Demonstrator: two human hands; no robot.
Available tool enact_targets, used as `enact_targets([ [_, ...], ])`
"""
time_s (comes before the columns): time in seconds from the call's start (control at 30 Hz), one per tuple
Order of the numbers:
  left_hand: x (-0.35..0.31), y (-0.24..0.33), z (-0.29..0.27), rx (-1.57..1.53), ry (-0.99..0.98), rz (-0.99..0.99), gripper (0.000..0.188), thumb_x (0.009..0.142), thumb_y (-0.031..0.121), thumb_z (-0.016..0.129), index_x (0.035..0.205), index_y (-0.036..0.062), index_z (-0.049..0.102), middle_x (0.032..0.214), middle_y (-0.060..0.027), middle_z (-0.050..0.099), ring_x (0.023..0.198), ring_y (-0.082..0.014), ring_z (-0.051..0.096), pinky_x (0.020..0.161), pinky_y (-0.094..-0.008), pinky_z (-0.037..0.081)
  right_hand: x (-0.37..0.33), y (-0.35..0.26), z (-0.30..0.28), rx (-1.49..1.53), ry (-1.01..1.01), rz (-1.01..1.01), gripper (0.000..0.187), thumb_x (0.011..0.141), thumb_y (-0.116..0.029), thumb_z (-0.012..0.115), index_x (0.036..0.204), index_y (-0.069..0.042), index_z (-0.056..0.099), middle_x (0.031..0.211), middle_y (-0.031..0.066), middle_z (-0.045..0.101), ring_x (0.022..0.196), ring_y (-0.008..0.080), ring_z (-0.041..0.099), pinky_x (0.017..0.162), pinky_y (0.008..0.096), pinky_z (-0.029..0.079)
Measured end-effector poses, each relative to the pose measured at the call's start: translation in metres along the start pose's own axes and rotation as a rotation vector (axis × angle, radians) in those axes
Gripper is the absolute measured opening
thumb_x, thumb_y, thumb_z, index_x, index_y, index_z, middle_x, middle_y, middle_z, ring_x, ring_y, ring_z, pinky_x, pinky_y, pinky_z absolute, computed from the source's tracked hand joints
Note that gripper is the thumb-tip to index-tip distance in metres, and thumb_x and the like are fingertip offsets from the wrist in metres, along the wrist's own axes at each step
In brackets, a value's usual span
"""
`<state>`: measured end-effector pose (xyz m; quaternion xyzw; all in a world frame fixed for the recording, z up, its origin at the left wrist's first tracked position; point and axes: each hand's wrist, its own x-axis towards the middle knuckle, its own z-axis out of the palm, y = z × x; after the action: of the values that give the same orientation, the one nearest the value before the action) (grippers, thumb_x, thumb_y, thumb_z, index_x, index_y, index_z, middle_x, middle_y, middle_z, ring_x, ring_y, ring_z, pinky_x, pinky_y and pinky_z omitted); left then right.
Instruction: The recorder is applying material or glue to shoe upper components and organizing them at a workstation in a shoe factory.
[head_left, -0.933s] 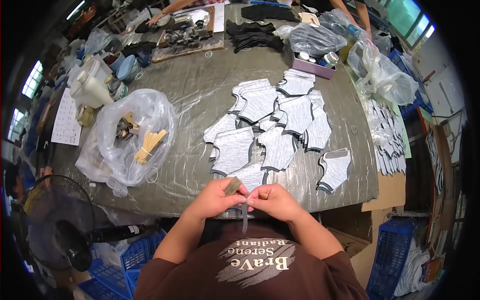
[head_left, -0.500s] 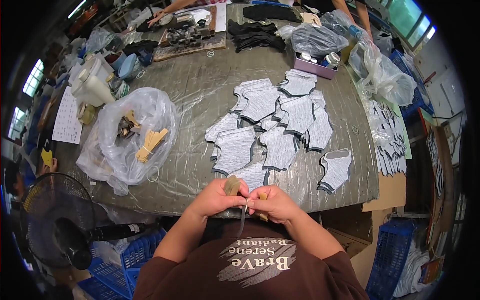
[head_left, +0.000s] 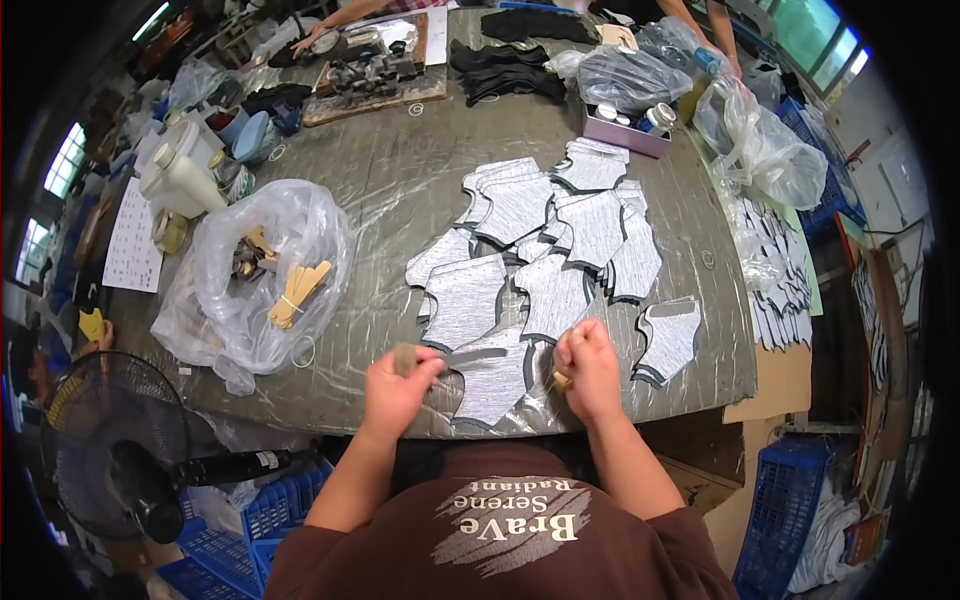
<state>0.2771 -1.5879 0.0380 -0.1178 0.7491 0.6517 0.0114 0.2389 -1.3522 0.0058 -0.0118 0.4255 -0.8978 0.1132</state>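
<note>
L hand [head_left: 398, 385]: closed on small brownish block, touching grey cut fabric piece [head_left: 490, 375], table [head_left: 400, 170] 6 o'clock.
R hand [head_left: 590, 368]: fist on small yellowish item, 3 o'clock of piece.

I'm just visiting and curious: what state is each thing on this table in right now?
Left hand: closed on a small block, at the table's near edge.
Right hand: fisted on a small tool, beside a grey piece.
Grey pieces: flat, overlapping in a spread.
Near piece: flat between the hands.
Clear bag: open, wooden sticks inside.
Fan: cannot tell if running.
Pink box: open, bottles inside.
</note>
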Motion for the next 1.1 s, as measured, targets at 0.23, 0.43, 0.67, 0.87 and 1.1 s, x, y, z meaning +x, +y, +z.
enact_targets([
  [0.23,0.01,0.003,-0.009,-0.166,0.146,-0.125,0.009,0.076,-0.002,0.063,0.085,-0.0024,0.059,0.064,-0.0025,0.057,0.053,-0.0067,0.051,0.049,-0.0185,0.041,-0.025,0.007,0.019,-1.664,-0.385,-0.578,0.013,0.075,-0.019,0.064,0.084,-0.011,0.06,0.082,0.0012,0.055,0.054,0.0183,0.057,0.046,0.031,0.044],
  [0.43,0.007,-0.002,0.004,-0.049,-0.016,-0.216,0.005,0.076,0.001,0.064,0.08,-0.0012,0.06,0.064,-0.0023,0.058,0.052,-0.0071,0.052,0.048,-0.0203,0.041,-0.04,0.014,0.03,-1.669,-0.365,-0.546,0.015,0.075,-0.02,0.063,0.085,-0.009,0.059,0.081,0.0022,0.054,0.052,0.018,0.056,0.045,0.0317,0.044],
  [0.67,0.009,0.0,0.01,0.03,-0.009,-0.245,0.006,0.075,0.002,0.065,0.078,-0.0013,0.061,0.064,-0.0019,0.058,0.051,-0.0067,0.051,0.048,-0.02,0.04,-0.038,0.013,0.029,-1.663,-0.378,-0.511,0.015,0.076,-0.02,0.062,0.085,-0.009,0.059,0.089,0.0045,0.053,0.051,0.0181,0.056,0.045,0.0314,0.044],
  [0.87,0.009,-0.003,0.011,0.0,-0.038,-0.233,0.006,0.075,0.002,0.065,0.077,-0.0012,0.061,0.063,-0.0016,0.058,0.05,-0.0064,0.051,0.047,-0.0199,0.04,-0.04,0.01,0.03,-1.687,-0.384,-0.454,0.019,0.073,-0.018,0.066,0.088,-0.009,0.058,0.095,0.0077,0.055,0.058,0.0204,0.059,0.047,0.0318,0.046],
  [1.1,0.009,-0.002,0.012,-0.003,-0.033,-0.244,0.006,0.075,0.003,0.065,0.076,-0.001,0.061,0.062,-0.0015,0.058,0.05,-0.0065,0.051,0.047,-0.0201,0.04,-0.039,0.013,0.028,-1.686,-0.355,-0.524,0.016,0.075,-0.02,0.062,0.086,-0.009,0.058,0.114,0.0149,0.053,0.049,0.018,0.057,0.044,0.0308,0.046],
])
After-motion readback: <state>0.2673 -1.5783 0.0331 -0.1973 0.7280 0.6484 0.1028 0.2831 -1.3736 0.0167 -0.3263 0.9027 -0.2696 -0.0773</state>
